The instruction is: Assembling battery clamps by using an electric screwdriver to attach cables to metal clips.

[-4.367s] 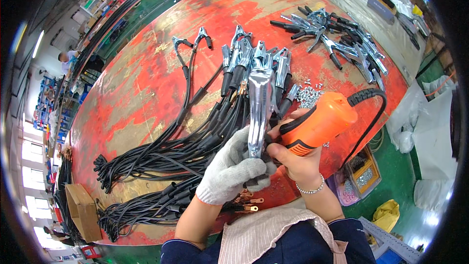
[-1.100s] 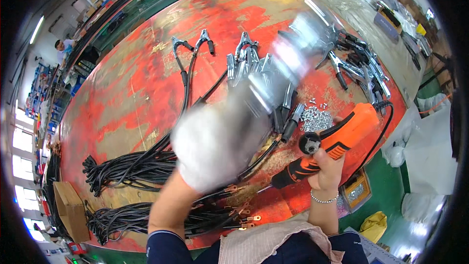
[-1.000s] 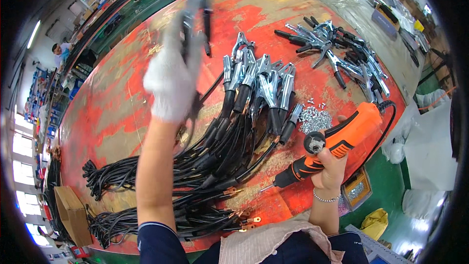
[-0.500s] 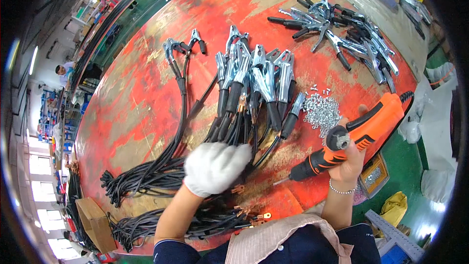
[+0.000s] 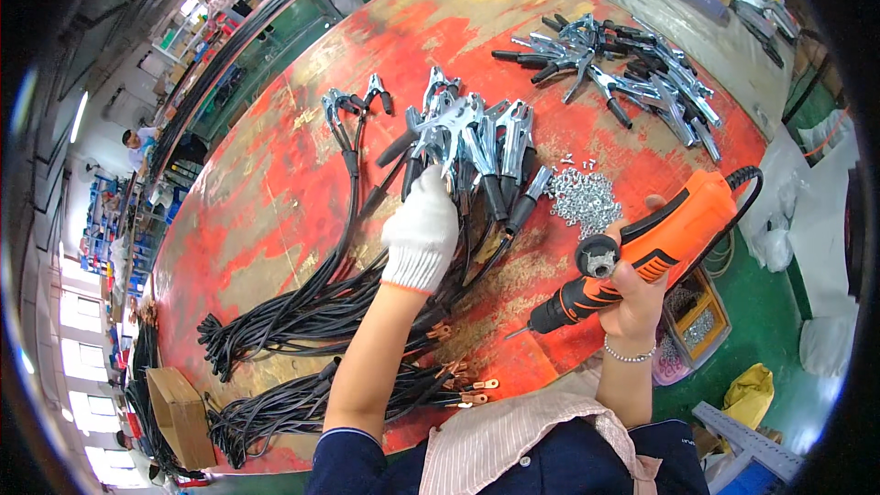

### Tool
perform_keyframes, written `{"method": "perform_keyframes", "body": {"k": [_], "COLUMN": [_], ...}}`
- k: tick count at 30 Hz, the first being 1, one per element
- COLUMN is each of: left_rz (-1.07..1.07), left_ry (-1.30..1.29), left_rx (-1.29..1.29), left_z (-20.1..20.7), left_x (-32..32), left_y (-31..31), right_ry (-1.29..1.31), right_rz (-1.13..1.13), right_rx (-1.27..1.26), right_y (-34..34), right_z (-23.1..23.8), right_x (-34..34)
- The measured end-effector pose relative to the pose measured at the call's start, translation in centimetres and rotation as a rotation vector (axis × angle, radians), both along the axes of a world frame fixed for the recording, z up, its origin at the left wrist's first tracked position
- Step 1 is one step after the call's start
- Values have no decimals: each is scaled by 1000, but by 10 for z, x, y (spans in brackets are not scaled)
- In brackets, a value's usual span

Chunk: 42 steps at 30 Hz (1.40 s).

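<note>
In a white knitted glove, my left hand [image 5: 422, 236] reaches into the cluster of metal spring clamps in the table's middle. Its fingers are closed on a silver clamp [image 5: 456, 126] with black-sleeved handles; the glove hides the exact grip. Other cabled clamps [image 5: 516, 136] lie close beside it. My bare right hand [image 5: 634, 302] holds an orange and black corded electric drill [image 5: 667, 234], its thin bit [image 5: 518, 334] pointing left and down over the table. A black round part with a grey centre [image 5: 598, 258] shows at the drill's near side, by my thumb.
Small screws and nuts [image 5: 587, 200] lie heaped right of the clamps. Loose clamps [image 5: 632, 69] form a pile at the far right. Black cables [image 5: 275, 325] run left; more cables with copper lugs [image 5: 472, 394] lie nearer me. A cardboard box [image 5: 180, 417] stands at the left edge.
My left hand has moved up and away from the cable bundle to the clamps and closed on one. The drill has shifted slightly left in my right hand as the view moved.
</note>
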<state>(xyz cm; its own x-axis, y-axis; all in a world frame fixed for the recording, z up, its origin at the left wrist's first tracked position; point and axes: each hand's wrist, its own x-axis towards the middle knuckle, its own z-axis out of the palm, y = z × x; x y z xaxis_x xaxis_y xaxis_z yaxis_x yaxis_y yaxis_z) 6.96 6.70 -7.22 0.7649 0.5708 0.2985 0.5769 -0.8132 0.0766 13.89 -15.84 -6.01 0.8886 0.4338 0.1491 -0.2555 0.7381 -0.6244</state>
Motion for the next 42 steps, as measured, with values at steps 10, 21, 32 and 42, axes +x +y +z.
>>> {"method": "perform_keyframes", "body": {"k": [10, 21, 32, 42], "left_rz": [-158, -234, -121, -134], "left_ry": [-708, -594, -668, -936], "left_rx": [-1675, -1973, -1994, -1846], "left_z": [87, 70, 62, 45], "left_x": [-87, -99, -91, -77], "left_y": [-90, -77, -78, -73], "right_ry": [22, -15, -341, -564], "right_rz": [150, 240, 143, -513], "right_rx": [-31, -151, -349, 480], "right_y": [33, 58, 56, 10], "right_z": [-3, -4, 0, 70], "right_x": [-38, -57, -41, -32]}}
